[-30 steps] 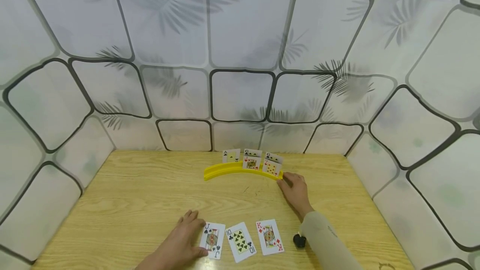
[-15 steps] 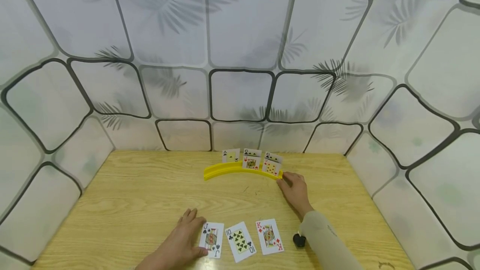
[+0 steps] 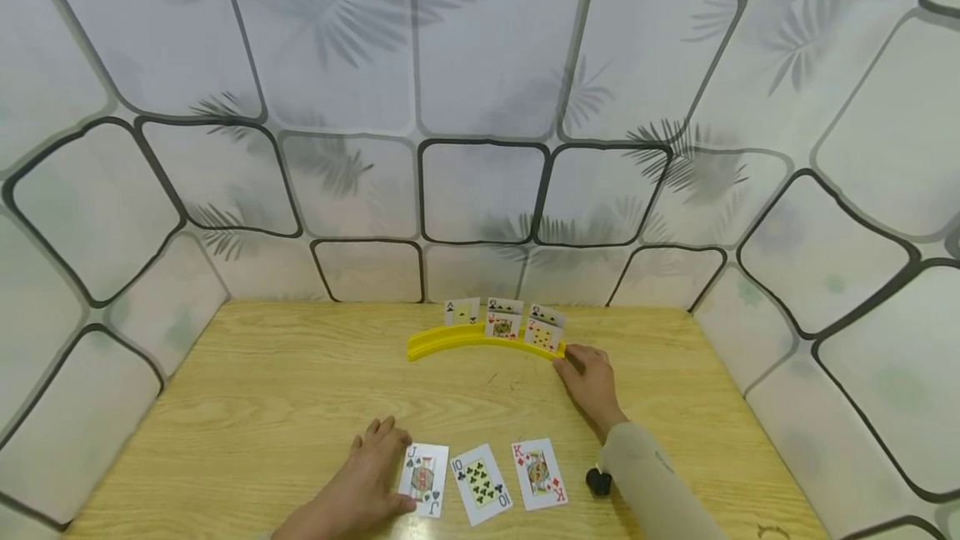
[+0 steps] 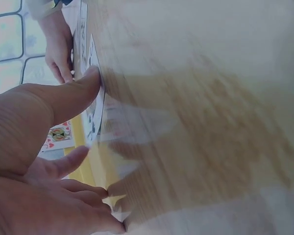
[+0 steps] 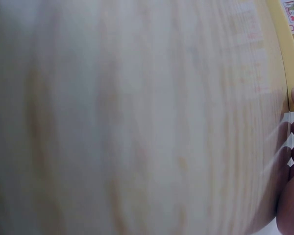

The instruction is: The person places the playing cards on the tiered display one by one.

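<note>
My left hand [image 3: 367, 477] holds a jack of spades [image 3: 423, 477] at its left side, thumb at the lower corner, index finger at the upper; the card lies face up on the table. In the left wrist view, the thumb of this hand [image 4: 19, 132] overlaps the card's edge [image 4: 97, 120]. Farther back, my right hand [image 3: 594, 382] pinches the right end of a curved yellow card holder [image 3: 442, 342]. Part of that hand [image 5: 291, 200] shows at the right wrist view's edge, its thumb against the holder [image 5: 290, 58].
A ten of clubs [image 3: 482, 486] and a king of diamonds [image 3: 540, 473] lie face up beside the jack. Several cards stand in the holder, including a jack of hearts [image 3: 503, 327] and a red seven [image 3: 543, 337]. A small black object [image 3: 597, 482] is beside the right sleeve.
The jack of spades has shifted very slightly left at my left hand. My right hand and the holder look unchanged.
</note>
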`<action>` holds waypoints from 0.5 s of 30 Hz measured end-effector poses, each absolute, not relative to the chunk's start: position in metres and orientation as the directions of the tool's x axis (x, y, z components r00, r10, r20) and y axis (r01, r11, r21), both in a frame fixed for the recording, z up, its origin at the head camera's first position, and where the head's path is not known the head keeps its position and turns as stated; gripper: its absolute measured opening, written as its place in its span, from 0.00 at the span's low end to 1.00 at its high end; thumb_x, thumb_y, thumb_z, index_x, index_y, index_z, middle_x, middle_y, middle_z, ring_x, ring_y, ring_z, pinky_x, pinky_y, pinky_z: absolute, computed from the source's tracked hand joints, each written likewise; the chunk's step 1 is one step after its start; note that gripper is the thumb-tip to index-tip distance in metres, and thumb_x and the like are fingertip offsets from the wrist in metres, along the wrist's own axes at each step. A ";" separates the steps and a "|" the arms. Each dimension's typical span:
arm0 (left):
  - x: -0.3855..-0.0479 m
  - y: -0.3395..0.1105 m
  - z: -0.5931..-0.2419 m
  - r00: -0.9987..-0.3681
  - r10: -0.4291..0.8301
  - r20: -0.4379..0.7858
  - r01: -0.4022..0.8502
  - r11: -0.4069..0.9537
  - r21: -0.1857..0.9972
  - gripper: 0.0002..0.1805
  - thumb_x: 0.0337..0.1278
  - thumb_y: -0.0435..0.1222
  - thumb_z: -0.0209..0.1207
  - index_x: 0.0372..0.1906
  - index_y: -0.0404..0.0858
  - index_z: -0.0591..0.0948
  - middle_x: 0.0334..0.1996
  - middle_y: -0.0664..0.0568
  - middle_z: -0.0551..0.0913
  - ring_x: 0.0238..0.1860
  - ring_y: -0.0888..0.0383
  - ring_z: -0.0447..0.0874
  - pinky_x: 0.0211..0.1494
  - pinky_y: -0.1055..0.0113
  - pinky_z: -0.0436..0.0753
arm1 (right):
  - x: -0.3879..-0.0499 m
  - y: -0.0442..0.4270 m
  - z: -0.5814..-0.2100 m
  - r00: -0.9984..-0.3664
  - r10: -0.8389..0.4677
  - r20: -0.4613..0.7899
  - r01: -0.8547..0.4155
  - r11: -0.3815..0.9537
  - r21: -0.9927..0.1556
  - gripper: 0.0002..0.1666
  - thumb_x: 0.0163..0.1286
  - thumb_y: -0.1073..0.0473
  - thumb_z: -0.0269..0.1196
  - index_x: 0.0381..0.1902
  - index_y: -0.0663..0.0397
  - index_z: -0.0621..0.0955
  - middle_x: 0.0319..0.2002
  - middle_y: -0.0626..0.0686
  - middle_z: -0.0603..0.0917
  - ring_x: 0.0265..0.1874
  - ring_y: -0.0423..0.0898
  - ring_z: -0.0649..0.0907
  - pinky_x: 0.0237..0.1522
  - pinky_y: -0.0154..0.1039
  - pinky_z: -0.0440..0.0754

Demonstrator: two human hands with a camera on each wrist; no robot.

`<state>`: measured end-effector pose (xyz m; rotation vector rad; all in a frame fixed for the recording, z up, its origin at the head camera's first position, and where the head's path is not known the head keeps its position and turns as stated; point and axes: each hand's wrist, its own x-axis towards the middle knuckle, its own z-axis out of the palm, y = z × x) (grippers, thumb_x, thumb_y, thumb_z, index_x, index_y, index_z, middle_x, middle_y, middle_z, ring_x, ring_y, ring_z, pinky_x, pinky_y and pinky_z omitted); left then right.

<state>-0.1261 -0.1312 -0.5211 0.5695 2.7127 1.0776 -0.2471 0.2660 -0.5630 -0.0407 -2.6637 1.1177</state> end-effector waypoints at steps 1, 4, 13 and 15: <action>-0.126 -0.131 -0.522 -0.916 0.400 -0.013 0.280 0.663 0.694 0.38 0.36 0.40 0.84 0.56 0.37 0.77 0.74 0.19 0.63 0.77 0.18 0.53 0.72 0.17 0.49 | -0.247 0.266 -0.563 -0.968 0.122 0.219 -0.072 0.704 -0.706 0.29 0.75 0.54 0.67 0.66 0.68 0.80 0.67 0.68 0.81 0.70 0.65 0.73 0.74 0.64 0.70; -0.125 -0.128 -0.524 -0.929 0.369 0.007 0.263 0.649 0.714 0.36 0.40 0.37 0.83 0.54 0.40 0.75 0.73 0.23 0.67 0.78 0.22 0.56 0.75 0.20 0.47 | -0.247 0.266 -0.565 -0.968 0.122 0.220 -0.073 0.699 -0.711 0.29 0.75 0.54 0.68 0.67 0.67 0.79 0.67 0.68 0.80 0.70 0.64 0.73 0.75 0.64 0.70; -0.132 -0.128 -0.534 -0.923 0.369 0.112 0.304 0.518 0.800 0.19 0.63 0.30 0.69 0.49 0.44 0.72 0.51 0.47 0.92 0.58 0.45 0.90 0.68 0.47 0.83 | -0.248 0.266 -0.565 -0.963 0.120 0.241 -0.088 0.704 -0.705 0.29 0.75 0.54 0.68 0.66 0.68 0.80 0.66 0.68 0.81 0.69 0.64 0.74 0.74 0.64 0.71; -0.134 -0.130 -0.534 -0.905 0.412 0.109 0.304 0.445 0.842 0.17 0.67 0.30 0.67 0.51 0.42 0.71 0.47 0.48 0.93 0.51 0.52 0.93 0.58 0.58 0.89 | -0.248 0.266 -0.566 -0.963 0.119 0.242 -0.090 0.704 -0.704 0.29 0.75 0.54 0.68 0.66 0.67 0.80 0.66 0.68 0.81 0.69 0.64 0.74 0.74 0.64 0.71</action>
